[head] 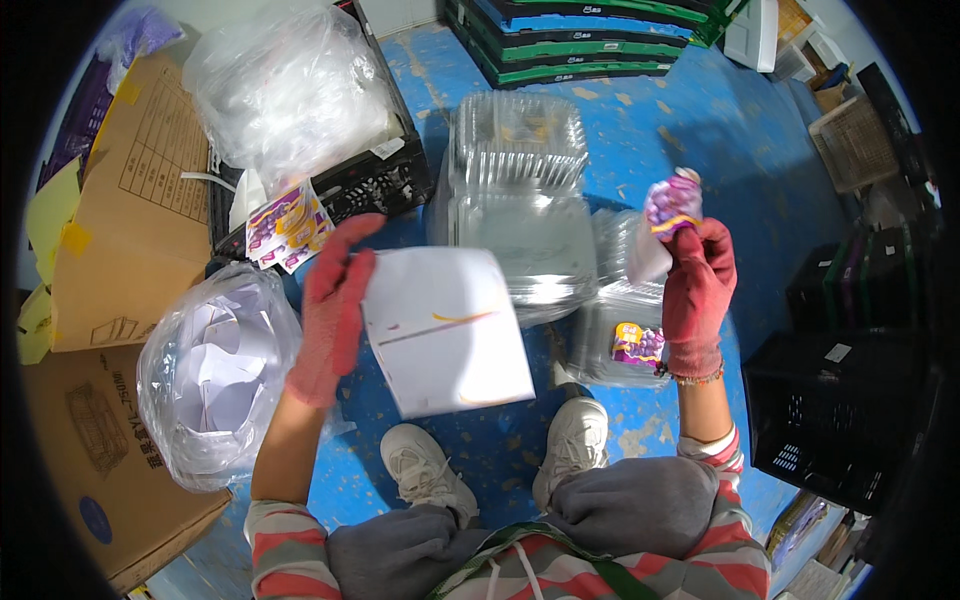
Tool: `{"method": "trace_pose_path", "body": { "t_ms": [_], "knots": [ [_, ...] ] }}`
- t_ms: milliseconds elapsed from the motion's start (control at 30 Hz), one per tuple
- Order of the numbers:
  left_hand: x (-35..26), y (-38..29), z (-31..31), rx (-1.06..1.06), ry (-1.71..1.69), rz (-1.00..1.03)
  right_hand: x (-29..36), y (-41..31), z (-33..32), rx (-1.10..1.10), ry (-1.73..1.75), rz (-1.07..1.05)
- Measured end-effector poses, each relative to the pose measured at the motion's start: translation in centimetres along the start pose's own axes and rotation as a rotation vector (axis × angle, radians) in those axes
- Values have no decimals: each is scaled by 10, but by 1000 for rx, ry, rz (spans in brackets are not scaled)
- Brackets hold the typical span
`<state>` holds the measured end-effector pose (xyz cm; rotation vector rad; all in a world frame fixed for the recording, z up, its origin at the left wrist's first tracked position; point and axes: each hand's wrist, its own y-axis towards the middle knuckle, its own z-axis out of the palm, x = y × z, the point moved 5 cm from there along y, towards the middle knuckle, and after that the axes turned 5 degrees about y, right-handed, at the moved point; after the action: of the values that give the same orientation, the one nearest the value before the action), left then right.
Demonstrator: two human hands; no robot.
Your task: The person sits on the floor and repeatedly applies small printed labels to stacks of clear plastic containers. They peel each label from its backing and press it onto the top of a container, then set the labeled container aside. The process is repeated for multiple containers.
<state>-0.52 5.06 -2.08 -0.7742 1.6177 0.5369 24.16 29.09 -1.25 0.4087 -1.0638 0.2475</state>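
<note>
My left hand (331, 307), in a red glove, has its fingers at the left edge of a white paper sheet (450, 345). The sheet is blurred, hangs in the air and bears thin purple and yellow marks. Its grip is partly hidden. On the right, my gloved right hand (697, 281) pinches a purple grape-printed label (671, 202), raised above the clear plastic containers. A whitish strip (649, 251) hangs beside that label. Below, a clear lidded container (611, 341) carries a similar grape label (639, 343). Taller stacks of clear containers (521, 232) stand between my hands.
A black crate (390, 176) holds bundled clear plastic and printed labels (289, 225). Beside my left arm stands a plastic bag of white paper pieces (221, 367), next to cardboard boxes (135, 202). Stacked green crates (585, 45) are ahead; a black crate (825, 420) is at right.
</note>
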Motion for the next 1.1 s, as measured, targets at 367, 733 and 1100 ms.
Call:
{"method": "trace_pose_path", "body": {
  "t_ms": [367,733,1100],
  "knots": [
    [55,11,34,-67,970,493,-123,-34,11,-138,170,543],
    [85,61,111,116,1037,22,-143,-51,21,-225,196,599],
    [99,66,108,170,808,-195,-88,-41,26,138,-587,-119]
  ]
}}
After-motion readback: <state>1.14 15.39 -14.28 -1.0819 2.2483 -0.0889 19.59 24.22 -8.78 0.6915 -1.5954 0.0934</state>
